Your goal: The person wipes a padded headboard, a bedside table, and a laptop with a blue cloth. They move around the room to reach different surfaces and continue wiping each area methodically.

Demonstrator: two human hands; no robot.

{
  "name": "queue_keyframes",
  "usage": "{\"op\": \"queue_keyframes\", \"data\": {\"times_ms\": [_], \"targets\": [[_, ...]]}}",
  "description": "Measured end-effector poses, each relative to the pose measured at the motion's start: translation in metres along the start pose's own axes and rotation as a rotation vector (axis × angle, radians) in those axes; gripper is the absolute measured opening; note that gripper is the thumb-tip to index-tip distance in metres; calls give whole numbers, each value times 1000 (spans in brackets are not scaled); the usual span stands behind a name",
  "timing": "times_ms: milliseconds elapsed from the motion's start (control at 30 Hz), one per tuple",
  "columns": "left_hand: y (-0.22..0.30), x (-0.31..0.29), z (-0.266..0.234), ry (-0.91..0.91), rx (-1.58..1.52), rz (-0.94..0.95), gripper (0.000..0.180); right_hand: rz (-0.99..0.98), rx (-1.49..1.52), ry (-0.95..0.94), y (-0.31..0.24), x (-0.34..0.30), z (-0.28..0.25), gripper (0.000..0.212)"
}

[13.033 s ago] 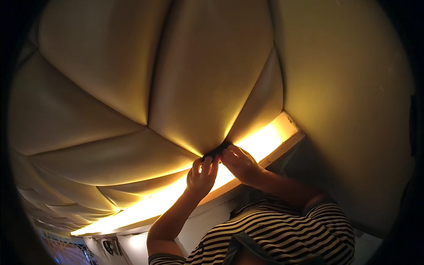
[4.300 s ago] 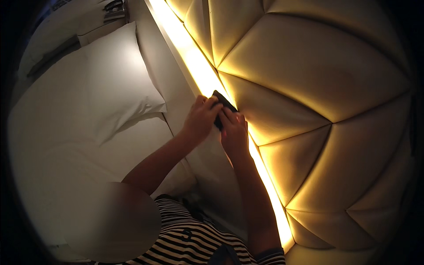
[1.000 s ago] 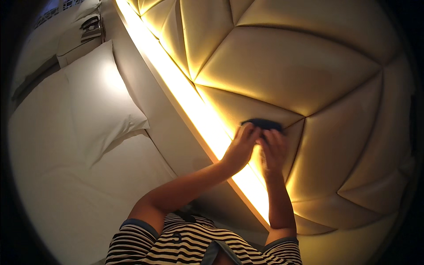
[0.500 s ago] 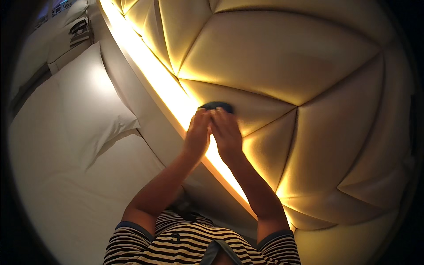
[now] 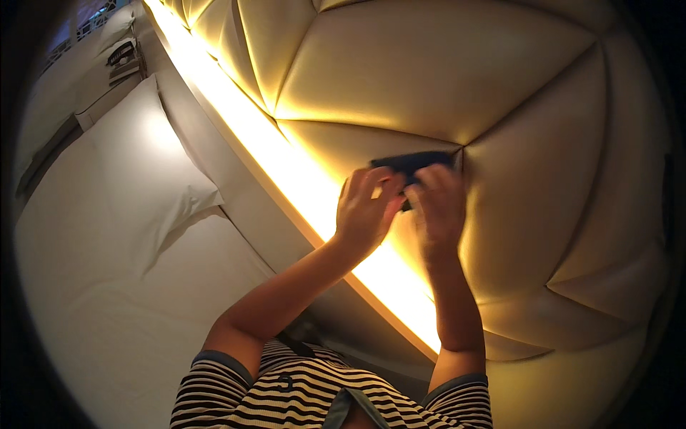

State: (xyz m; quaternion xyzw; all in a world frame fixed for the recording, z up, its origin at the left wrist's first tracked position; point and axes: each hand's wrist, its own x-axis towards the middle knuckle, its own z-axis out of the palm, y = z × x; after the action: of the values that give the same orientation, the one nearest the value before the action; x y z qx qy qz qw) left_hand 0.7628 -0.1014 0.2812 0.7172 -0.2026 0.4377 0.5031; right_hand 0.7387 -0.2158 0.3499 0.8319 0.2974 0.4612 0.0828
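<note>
A dark blue cloth (image 5: 413, 161) is spread between my two hands in front of the padded, cream-coloured wall panel (image 5: 457, 79). My left hand (image 5: 366, 211) grips its left side with bent fingers. The cloth's right side is in my right hand (image 5: 441, 207), whose fingers are curled and partly smeared by motion. A lower bit of the cloth shows between the hands. Whether it touches the panel, I cannot tell. Just below the hands runs the brightly glowing light strip (image 5: 264, 161) along the panel's foot.
To the left a bed with white sheets (image 5: 78, 314) carries a white pillow (image 5: 136, 164). A pale ledge (image 5: 236, 186) runs between bed and light strip. Beyond the pillow, a dark telephone-like object (image 5: 121, 53) rests on a nightstand. Seams divide the panel into puffed sections.
Both hands have moved right along the panel with the cloth, and they are farther apart. The cloth, bunched before, is now more spread out.
</note>
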Motion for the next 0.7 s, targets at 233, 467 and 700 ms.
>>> {"op": "queue_keyframes", "data": {"times_ms": [233, 467, 700], "targets": [[0, 9, 6, 5, 15, 155, 37, 20, -59, -19, -9, 10, -15, 12], [-25, -67, -10, -349, 203, -37, 31, -95, 2, -213, -43, -61, 33, 13], [-12, -67, -7, -323, 38, -97, 35, -152, 38, -197, -33, -68, 21, 18]]}}
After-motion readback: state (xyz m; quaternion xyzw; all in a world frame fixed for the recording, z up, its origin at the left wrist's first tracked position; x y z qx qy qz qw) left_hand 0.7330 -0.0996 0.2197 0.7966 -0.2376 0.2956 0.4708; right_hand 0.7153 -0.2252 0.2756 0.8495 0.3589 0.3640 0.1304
